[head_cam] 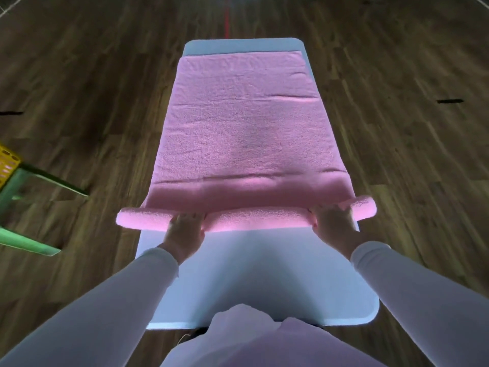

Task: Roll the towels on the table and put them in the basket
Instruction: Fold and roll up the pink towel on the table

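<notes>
Head view, starting at the far left: we see a corner of the yellow basket (8, 165) at the frame's edge, sitting on a green stool (42, 181) that stands on the wood-plank floor (92, 102), well apart from the table.

Moving in, the pink towel (246, 128) lies spread lengthwise along the white table (251, 274), covering it almost to the far end. Its near edge is wound into a narrow roll that runs across the table, and the roll's left end sticks out past the table's left side.

Our left hand (185, 229) rests on top of this roll, just in from that end. Its fingers are stretched forward and pressed down on the cloth. We cannot tell where the thumb sits. A white sleeve (119, 300) covers the arm behind it.

Between the two hands the roll sits snug against the flat part of the towel, with bare table on the near side.

Our right hand (334, 223) lies on the roll the same way, fingers extended over it and sinking into the pile, thumb hidden. Beyond this hand the roll's right end juts past the table's right edge.
</notes>
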